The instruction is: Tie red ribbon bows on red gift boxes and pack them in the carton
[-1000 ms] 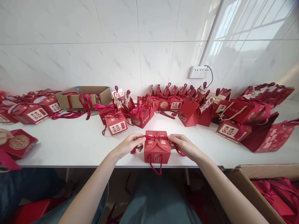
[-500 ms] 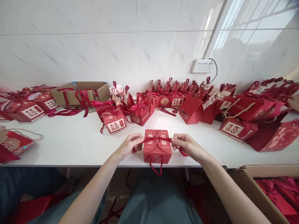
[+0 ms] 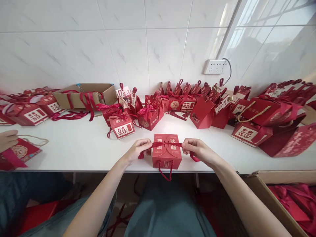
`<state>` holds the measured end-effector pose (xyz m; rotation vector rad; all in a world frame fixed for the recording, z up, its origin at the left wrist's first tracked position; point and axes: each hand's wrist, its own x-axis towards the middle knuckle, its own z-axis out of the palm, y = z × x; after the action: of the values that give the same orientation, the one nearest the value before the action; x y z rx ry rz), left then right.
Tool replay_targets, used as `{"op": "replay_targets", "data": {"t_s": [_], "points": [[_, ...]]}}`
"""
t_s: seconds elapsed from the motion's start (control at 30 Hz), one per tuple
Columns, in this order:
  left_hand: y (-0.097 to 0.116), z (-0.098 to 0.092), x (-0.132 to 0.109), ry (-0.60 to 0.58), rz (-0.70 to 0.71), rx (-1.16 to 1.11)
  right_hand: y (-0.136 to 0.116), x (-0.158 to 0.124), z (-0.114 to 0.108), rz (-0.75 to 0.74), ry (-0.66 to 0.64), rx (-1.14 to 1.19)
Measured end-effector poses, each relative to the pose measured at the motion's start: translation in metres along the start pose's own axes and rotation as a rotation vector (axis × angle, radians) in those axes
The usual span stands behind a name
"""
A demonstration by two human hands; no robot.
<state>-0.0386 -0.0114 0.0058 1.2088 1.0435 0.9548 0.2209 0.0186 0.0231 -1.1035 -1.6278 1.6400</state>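
Observation:
A small red gift box with white characters on its lid stands at the front edge of the white table. A red ribbon runs taut across its top. My left hand pinches the ribbon's left end beside the box. My right hand pinches the right end on the other side. A red cord loop hangs down from the box's front, over the table edge.
Many red gift boxes and bags line the back and right of the table. An open cardboard box with ribbons sits at back left. Another person's hand holds a red bag at far left. A carton of red items stands at lower right.
Both hands stay on the ribbon ends, which are now drawn flatter across the lid. The other person's hand has come back into view at far left.

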Motion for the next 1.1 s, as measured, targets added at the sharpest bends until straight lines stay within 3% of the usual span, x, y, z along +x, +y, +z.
{"op": "replay_targets", "data": {"t_s": [0.13, 0.33, 0.4, 0.5, 0.6, 0.7, 0.83, 1.1], "points": [[0.013, 0.001, -0.006, 0.003, -0.008, 0.091, -0.028, -0.008, 0.001, -0.148, 0.009, -0.145], [0.041, 0.009, -0.011, 0.027, 0.016, 0.250, -0.053, 0.004, 0.021, -0.332, -0.116, -0.237], [0.048, 0.012, -0.012, 0.047, 0.036, 0.335, -0.051, 0.011, 0.029, -0.354, -0.105, -0.266], [0.056, 0.014, -0.015, 0.094, 0.118, 0.500, -0.045, 0.019, 0.039, -0.380, 0.013, -0.343], [0.061, 0.014, -0.020, 0.059, 0.221, 0.630, -0.041, 0.021, 0.044, -0.417, 0.105, -0.401], [0.065, 0.014, -0.026, 0.028, 0.221, 0.751, -0.038, 0.020, 0.044, -0.471, 0.085, -0.446], [0.072, 0.016, -0.029, 0.080, 0.226, 0.954, -0.034, 0.018, 0.041, -0.551, 0.046, -0.476], [0.086, 0.026, -0.019, 0.043, 0.412, 1.060, -0.022, 0.026, 0.047, -0.423, 0.200, -0.242]]}}
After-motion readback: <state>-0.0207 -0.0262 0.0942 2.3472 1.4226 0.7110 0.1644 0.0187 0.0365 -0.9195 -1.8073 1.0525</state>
